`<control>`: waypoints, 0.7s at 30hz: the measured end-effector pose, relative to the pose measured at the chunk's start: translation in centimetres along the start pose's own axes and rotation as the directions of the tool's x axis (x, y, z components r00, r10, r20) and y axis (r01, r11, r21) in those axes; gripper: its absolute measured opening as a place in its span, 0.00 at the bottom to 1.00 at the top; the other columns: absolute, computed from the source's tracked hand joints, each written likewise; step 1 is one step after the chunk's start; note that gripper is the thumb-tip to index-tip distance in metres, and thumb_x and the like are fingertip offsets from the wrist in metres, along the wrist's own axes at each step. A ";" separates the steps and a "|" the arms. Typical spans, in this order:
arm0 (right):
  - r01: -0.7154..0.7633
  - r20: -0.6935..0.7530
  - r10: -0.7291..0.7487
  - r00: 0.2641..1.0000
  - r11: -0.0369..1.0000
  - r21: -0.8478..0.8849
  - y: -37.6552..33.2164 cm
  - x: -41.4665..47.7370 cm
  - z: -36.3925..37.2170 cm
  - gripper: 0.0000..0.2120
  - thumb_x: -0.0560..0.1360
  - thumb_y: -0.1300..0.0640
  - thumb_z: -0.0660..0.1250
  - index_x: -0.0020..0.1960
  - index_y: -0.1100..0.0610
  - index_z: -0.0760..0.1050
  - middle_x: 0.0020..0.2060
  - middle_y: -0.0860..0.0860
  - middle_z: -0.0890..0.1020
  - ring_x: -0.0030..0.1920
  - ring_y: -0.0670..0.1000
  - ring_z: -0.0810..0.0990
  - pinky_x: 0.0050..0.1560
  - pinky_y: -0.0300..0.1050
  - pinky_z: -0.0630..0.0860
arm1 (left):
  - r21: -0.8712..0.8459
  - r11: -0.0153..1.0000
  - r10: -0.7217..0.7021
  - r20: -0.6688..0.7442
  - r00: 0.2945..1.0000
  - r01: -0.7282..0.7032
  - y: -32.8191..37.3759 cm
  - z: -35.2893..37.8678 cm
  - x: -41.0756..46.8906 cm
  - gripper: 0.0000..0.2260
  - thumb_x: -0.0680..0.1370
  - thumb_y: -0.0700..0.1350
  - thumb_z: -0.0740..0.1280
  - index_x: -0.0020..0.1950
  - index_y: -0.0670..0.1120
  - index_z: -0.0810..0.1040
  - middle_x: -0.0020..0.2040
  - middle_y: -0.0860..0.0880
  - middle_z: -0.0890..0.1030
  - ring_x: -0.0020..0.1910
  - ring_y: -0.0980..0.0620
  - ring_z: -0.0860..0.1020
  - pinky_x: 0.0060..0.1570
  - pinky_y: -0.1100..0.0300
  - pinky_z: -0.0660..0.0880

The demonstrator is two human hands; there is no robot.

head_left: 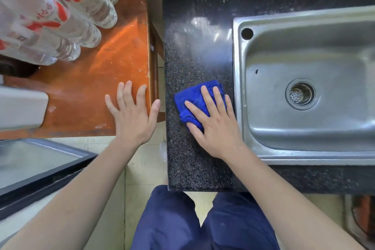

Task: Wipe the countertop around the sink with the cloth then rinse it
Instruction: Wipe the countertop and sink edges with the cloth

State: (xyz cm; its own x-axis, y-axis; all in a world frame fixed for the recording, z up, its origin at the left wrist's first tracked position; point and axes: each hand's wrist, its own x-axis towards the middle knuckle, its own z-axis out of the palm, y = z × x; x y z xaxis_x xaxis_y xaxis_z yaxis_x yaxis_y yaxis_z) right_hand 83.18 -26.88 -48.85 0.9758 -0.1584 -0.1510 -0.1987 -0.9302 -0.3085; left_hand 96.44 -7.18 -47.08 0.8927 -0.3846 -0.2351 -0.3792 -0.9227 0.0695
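Note:
A folded blue cloth [192,97] lies on the dark speckled countertop [194,61], just left of the steel sink [304,50]. My right hand [215,124] presses flat on the cloth, fingers spread and pointing away from me, covering its near right part. My left hand [132,115] hovers with fingers apart and holding nothing over the corner of the orange wooden table [101,63], left of the counter. Wet streaks shine on the counter beyond the cloth. The sink basin holds nothing but its drain strainer [301,94].
Several clear plastic water bottles [60,12] with red labels stand on the table at the far left. A white appliance [20,107] sits at the left edge, with a glass-topped surface [36,160] below it. A narrow gap separates table and counter.

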 end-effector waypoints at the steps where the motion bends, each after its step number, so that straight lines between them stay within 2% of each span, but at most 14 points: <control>1: -0.017 0.003 0.017 1.000 1.000 -0.001 0.0 0.6 0.0 0.27 0.81 0.36 0.53 0.78 0.41 0.62 0.82 0.54 0.53 0.81 0.60 0.47 0.80 0.61 0.45 | 0.001 1.000 0.020 -0.037 0.999 -0.020 -0.1 -0.3 1.2 0.28 0.82 0.62 0.48 0.76 0.47 0.63 0.78 0.39 0.58 0.79 0.40 0.52 0.72 0.30 0.47; 4: -0.093 -0.009 0.093 0.996 0.996 -0.016 0.4 4.2 -0.5 0.28 0.81 0.36 0.51 0.79 0.41 0.60 0.82 0.55 0.51 0.81 0.60 0.46 0.80 0.61 0.43 | -0.018 0.998 0.059 -0.099 0.993 -0.061 0.0 -1.2 6.4 0.28 0.83 0.61 0.49 0.80 0.49 0.57 0.81 0.40 0.53 0.80 0.41 0.49 0.73 0.32 0.46; 7: -0.157 -0.009 0.157 0.988 0.988 -0.007 0.8 9.8 -1.3 0.28 0.81 0.36 0.50 0.80 0.41 0.58 0.82 0.56 0.50 0.81 0.62 0.44 0.79 0.62 0.41 | -0.029 0.997 0.071 -0.086 0.994 -0.074 0.2 -1.4 10.7 0.30 0.82 0.62 0.46 0.82 0.51 0.51 0.82 0.42 0.48 0.81 0.42 0.46 0.74 0.32 0.44; 13: -0.127 -0.024 0.126 0.992 0.989 -0.078 1.0 21.1 -3.3 0.28 0.82 0.36 0.49 0.80 0.41 0.57 0.81 0.58 0.52 0.80 0.64 0.47 0.77 0.63 0.46 | 0.004 0.997 0.071 -0.112 0.991 -0.071 0.1 -0.9 11.5 0.30 0.82 0.63 0.45 0.82 0.51 0.51 0.82 0.43 0.49 0.81 0.43 0.48 0.75 0.34 0.46; 16: -0.181 -0.006 0.181 0.983 0.982 -0.055 0.3 26.4 -4.0 0.27 0.82 0.36 0.48 0.80 0.39 0.56 0.81 0.57 0.51 0.80 0.64 0.46 0.77 0.63 0.43 | 0.004 0.998 0.070 -0.110 0.991 -0.070 0.0 -1.0 11.7 0.30 0.82 0.63 0.45 0.82 0.51 0.51 0.82 0.43 0.49 0.81 0.43 0.47 0.75 0.34 0.46; 19: -0.284 -0.070 0.281 0.957 0.959 -0.026 -1.5 28.1 -3.2 0.27 0.82 0.37 0.48 0.80 0.40 0.57 0.81 0.57 0.53 0.80 0.64 0.47 0.77 0.63 0.42 | 0.006 0.998 0.065 -0.110 0.992 -0.064 -0.1 -1.1 11.8 0.30 0.82 0.62 0.45 0.82 0.52 0.51 0.82 0.44 0.49 0.81 0.43 0.47 0.75 0.34 0.46; 21: -0.259 -0.038 0.259 0.965 0.966 -0.008 -1.6 27.3 -3.5 0.26 0.83 0.38 0.48 0.80 0.41 0.57 0.81 0.57 0.52 0.80 0.63 0.47 0.78 0.63 0.43 | 0.000 0.998 0.057 -0.102 0.993 -0.057 0.0 -1.3 11.8 0.30 0.82 0.62 0.45 0.82 0.52 0.52 0.82 0.44 0.50 0.81 0.44 0.48 0.75 0.34 0.47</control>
State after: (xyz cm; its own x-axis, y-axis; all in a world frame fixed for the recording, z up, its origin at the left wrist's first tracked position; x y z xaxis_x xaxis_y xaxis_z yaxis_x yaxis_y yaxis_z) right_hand 110.48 -30.89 -49.23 0.8938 -0.4063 -0.1898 -0.4443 -0.8598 -0.2517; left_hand 107.25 -11.72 -48.60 0.8899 -0.4372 -0.1303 -0.4297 -0.8992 0.0826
